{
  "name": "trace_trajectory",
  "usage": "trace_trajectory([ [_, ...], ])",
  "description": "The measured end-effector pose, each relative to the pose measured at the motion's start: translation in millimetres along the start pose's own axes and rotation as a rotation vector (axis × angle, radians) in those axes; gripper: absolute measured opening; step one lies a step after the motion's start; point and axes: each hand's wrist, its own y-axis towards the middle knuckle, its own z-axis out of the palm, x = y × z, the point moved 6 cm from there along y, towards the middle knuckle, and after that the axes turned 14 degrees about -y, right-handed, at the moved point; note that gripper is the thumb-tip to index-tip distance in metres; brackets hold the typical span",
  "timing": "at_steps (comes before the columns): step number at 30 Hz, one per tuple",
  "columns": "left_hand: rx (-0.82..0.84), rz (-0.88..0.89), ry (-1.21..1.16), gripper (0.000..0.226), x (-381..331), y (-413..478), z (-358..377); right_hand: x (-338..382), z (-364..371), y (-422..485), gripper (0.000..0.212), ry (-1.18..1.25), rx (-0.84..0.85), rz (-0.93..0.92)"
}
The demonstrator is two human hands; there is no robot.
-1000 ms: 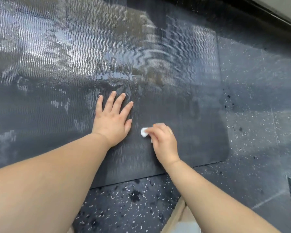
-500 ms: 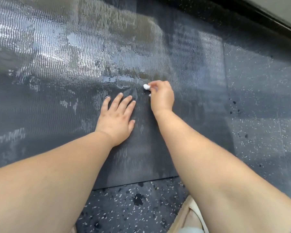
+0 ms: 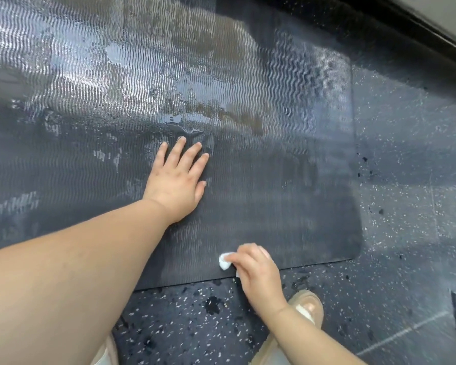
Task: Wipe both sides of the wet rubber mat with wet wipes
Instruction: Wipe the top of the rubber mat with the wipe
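A dark grey rubber mat [image 3: 287, 193] with a wavy ribbed surface lies flat on a black floor [image 3: 406, 233] speckled with white, filling the upper left and centre of the frame. Water glistens across its upper left and upper centre, with a small pool just above the middle; the lower right part looks duller.

The left hand [image 3: 174, 180] rests palm down on the mat in the centre of the frame, its 4 fingers and thumb straight and slightly spread, fingertips just below the pool.

The right hand [image 3: 258, 275] sits at the lower centre, over the mat's near edge, its fingers curled and pinching a small crumpled white wet wipe [image 3: 224, 262] that touches the mat just inside that edge.

A beige shoe [image 3: 309, 309] shows below the right wrist, on the floor.
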Motion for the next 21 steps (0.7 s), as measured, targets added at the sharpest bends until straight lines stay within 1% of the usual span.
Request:
trace_trajectory([
  [1, -0.001, 0.002, 0.002, 0.062, 0, 0, 0, 0, -2, 13, 0.041, -0.001, -0.014, -0.015],
  [4, -0.005, 0.006, 0.006, 0.062, 1, -1, -1, 7, -14, 75, 0.025, -0.026, -0.081, -0.087],
  [5, -0.003, 0.005, 0.008, 0.062, 1, -1, -1, 7, -18, 101, 0.021, -0.033, -0.108, -0.069],
  [7, 0.001, 0.007, 0.014, 0.063, 1, -1, 0, 1, -23, 154, 0.015, -0.025, -0.164, 0.063],
  [9, -0.004, 0.005, 0.017, 0.063, 1, 0, 0, -4, -25, 195, 0.016, -0.009, -0.189, 0.18],
  [11, -0.014, 0.003, 0.009, 0.063, 2, 1, 0, -4, -24, 213, 0.018, -0.036, -0.201, 0.24],
  [13, -0.02, 0.011, -0.013, 0.062, 1, 1, -1, 5, -25, 199, 0.015, -0.041, -0.26, 0.239],
  [15, -0.049, 0.009, -0.048, 0.06, 4, 0, -5, 18, -21, 157, 0.013, -0.042, -0.308, 0.136],
  [17, -0.087, -0.031, -0.072, 0.058, 12, -3, -10, 28, -7, 99, 0.015, -0.028, -0.248, 0.054],
  [19, -0.104, -0.059, -0.061, 0.058, 22, -6, -13, 31, 6, 44, 0.02, 0.002, -0.175, 0.01],
  [21, -0.088, -0.033, -0.03, 0.058, 28, -9, -14, 31, 13, 7, 0.025, 0.001, -0.112, -0.063],
])
